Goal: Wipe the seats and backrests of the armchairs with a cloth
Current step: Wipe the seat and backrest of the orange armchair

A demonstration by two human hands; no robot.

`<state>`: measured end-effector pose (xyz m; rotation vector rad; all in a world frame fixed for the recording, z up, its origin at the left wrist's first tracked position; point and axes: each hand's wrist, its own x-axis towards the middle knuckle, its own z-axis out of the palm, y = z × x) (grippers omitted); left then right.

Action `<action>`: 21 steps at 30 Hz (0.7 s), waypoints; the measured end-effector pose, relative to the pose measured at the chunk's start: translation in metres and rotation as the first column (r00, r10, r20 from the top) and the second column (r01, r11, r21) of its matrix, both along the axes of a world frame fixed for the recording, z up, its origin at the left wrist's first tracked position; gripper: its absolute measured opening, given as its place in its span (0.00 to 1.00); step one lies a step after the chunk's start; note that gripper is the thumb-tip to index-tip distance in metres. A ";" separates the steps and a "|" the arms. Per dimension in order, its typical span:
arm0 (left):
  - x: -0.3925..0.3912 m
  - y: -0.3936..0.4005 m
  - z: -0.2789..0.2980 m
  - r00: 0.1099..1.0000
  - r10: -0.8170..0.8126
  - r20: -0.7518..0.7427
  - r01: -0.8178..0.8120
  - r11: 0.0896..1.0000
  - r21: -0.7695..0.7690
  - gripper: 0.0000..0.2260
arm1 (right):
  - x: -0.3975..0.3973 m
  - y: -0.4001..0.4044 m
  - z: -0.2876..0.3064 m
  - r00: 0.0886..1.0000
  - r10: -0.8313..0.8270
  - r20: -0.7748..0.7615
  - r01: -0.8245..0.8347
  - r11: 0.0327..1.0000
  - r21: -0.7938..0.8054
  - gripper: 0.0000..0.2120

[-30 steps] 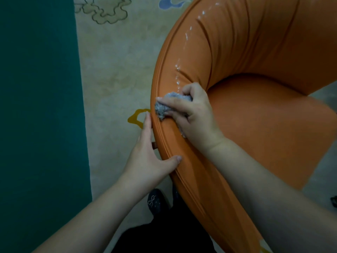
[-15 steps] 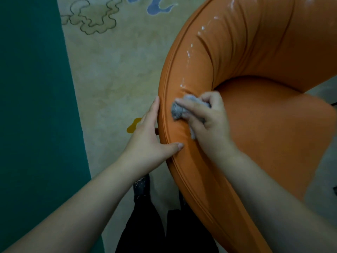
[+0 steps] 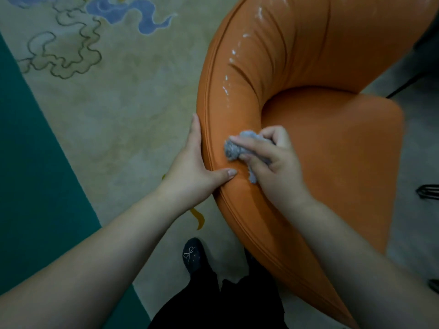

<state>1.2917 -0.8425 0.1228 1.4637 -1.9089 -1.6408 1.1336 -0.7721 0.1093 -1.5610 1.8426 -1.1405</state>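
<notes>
A dark green strip of floor covering [image 3: 28, 176] runs down the left edge, and beside it lies a pale carpet [image 3: 123, 96] with outlined cloud shapes and a blue swirl at the far side. Near the bottom, a dark shoe [image 3: 193, 257] with a small bow stands on the carpet, just left of the chair's base. The left hand [image 3: 192, 169] rests on the outer side of the orange armchair [image 3: 332, 150], fingers straight along the piped rim and thumb laid over the top of the backrest; it holds nothing. Just to its right, the right hand [image 3: 270, 157] is curled round a crumpled grey cloth [image 3: 237, 148], pressing it onto the top of the curved backrest close to the left thumb. Farther along the backrest, wet streaks [image 3: 231, 58] shine on the leather. The seat lies to the right, inside the curve. Dark objects at the right edge are too cut off to identify.
</notes>
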 end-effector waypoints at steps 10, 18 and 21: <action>0.001 0.002 -0.010 0.996 0.014 -0.084 -0.008 0.997 0.071 0.55 | -0.001 -0.078 0.000 0.991 -0.109 -0.077 0.102 0.990 -0.095 0.14; -0.005 -0.009 -0.003 0.997 0.045 -0.066 -0.044 0.999 0.021 0.54 | -0.003 -0.042 -0.006 0.995 -0.096 -0.040 0.093 0.993 -0.071 0.15; -0.008 -0.021 0.000 0.997 0.039 -0.069 -0.038 0.999 0.008 0.53 | -0.014 -0.089 -0.004 0.991 -0.092 -0.099 0.080 0.990 -0.119 0.14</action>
